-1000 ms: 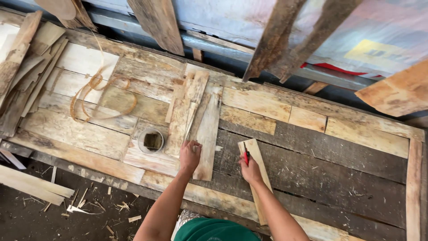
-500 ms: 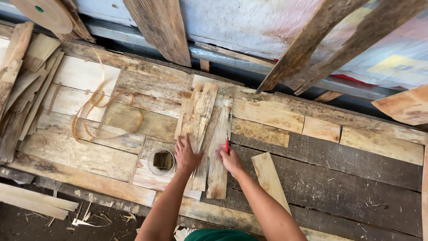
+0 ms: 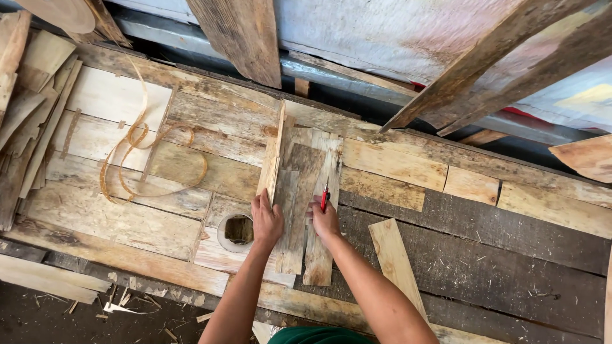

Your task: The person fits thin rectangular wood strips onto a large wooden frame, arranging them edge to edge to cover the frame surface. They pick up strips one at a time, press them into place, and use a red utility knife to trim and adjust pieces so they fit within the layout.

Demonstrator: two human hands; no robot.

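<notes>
Head: plank workbench (image 3: 127,223) (rough, patchy)

- I see a workbench (image 3: 159,223) of patched, weathered planks, paler on the left, darker on the right.
- A round hole (image 3: 238,230) is cut through the bench near its front edge.
- A coil of thin tan strapping (image 3: 143,153) lies looped on the pale boards.
- A loose short board (image 3: 395,261) lies apart on the dark planks.
- Scrap strips (image 3: 29,108) are piled at the far left.
- Rough beams (image 3: 245,38) lean against the back wall.
- Wood chips (image 3: 115,306) litter the dirt floor below.
</notes>
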